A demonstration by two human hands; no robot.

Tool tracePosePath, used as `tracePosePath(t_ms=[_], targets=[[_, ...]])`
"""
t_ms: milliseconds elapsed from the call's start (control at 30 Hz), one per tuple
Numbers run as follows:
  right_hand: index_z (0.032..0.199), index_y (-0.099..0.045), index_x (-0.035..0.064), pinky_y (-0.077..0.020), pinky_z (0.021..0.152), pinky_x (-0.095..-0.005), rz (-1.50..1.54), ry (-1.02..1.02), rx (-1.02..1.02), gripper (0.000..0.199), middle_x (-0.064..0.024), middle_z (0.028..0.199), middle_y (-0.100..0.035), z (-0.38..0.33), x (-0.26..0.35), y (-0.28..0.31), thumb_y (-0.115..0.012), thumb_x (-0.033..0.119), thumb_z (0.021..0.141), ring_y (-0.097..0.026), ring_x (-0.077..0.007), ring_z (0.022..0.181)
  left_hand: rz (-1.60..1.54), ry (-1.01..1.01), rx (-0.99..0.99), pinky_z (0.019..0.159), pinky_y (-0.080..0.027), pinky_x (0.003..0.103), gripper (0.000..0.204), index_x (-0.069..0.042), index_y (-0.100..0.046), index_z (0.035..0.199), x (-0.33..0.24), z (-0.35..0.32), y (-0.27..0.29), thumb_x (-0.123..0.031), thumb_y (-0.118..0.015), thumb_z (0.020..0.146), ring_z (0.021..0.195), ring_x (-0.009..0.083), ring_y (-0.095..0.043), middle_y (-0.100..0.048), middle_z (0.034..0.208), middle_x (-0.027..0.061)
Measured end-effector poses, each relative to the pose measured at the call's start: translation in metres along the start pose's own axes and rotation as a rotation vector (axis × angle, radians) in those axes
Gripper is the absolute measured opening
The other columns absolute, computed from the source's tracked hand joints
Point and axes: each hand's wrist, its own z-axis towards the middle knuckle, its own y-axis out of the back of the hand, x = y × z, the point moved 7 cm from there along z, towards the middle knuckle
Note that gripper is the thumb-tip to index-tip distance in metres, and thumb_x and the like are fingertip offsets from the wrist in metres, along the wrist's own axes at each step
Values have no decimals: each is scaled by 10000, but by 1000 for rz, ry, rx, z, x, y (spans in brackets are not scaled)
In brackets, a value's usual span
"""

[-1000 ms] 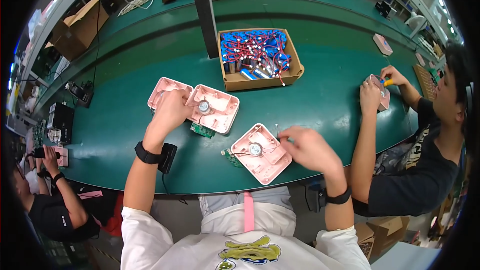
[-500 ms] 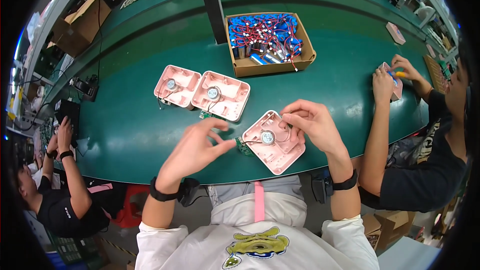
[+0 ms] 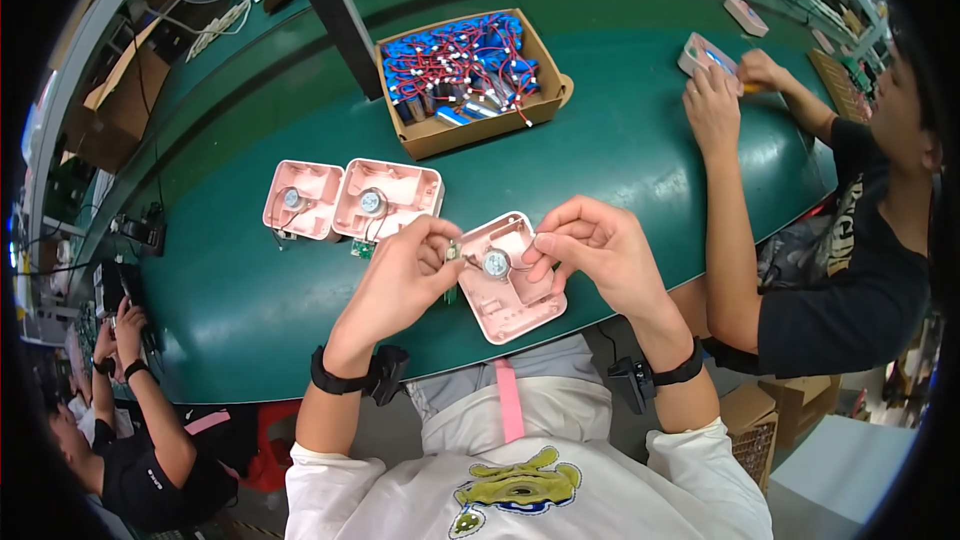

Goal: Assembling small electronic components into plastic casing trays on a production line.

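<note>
Counter: smooth dark-green curved counter (image 3: 250, 310), matt, slightly scuffed.
Shell in hand: a pink moulded plastic housing half (image 3: 510, 285), squarish with rounded corners and raised inner ribs, with a small round silver motor (image 3: 495, 263) seated in it. It lies at the counter's near edge, at 6 o'clock from the cardboard box, tilted.
Left hand: left hand (image 3: 400, 280) comes in from 7 o'clock, wrist bent, its grip pinched together on a small green circuit board (image 3: 452, 253) at the shell's left rim.
Right hand: right hand (image 3: 595, 250) enters from 5 o'clock, fingers curled; thumb and forefinger are closed on the shell's upper right edge, beside the motor.
Wrists: a black band on each.
Spare shells: two more pink plastic housing halves (image 3: 350, 202) lie side by side, touching, at 10 o'clock from the held shell, each with a round motor.
Box: an open brown cardboard box (image 3: 430, 138) at 12 o'clock, filled with blue cylindrical parts with red wires (image 3: 455, 65).
Neighbour: another person's hands (image 3: 725, 90) at 2 o'clock rest on a further pink part.
</note>
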Motion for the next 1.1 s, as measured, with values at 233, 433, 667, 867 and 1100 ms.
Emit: tracePosePath(t_ms=[233,433,667,867,1100], targets=[[1102,-623,-61,-568,550,-240,4,-14,-71,144,-174,944,-775,-1,-7,3,-638,72,1051,-738,-146,749,-69,-54,17,675,-529,234,240,58,-682,1078,9,29,-10,-67,-797,907,743,56,-627,-668,864,24],[1068,-649,-82,-554,595,-239,-447,4,-168,147,-116,886,-758,12,-17,-9,-654,61,1035,-711,-105,731,-291,-71,-71,701,-548,232,210,56,-688,1061,22,28,-18,-32,-797,904,777,65,-648,-680,894,39],[1019,-662,-96,-566,641,-251,-494,-82,-184,146,-80,846,-732,26,-30,-20,-679,49,1010,-703,-90,737,-179,-285,-138,709,-550,239,195,64,-692,1045,11,21,-18,20,-793,884,789,94,-651,-689,957,52],[1007,-654,-88,-562,628,-252,-459,-101,-162,117,-74,828,-729,26,-35,-23,-671,27,995,-702,-96,730,-68,-390,-201,702,-542,259,179,61,-703,1004,1,12,-16,40,-796,853,761,124,-637,-690,956,64],[986,-637,-78,-542,595,-259,-464,-46,-164,69,-79,801,-717,23,-25,-32,-634,-9,993,-698,-99,720,18,-478,-216,685,-540,276,176,57,-704,969,-12,5,-15,51,-798,821,761,151,-650,-695,928,94]])
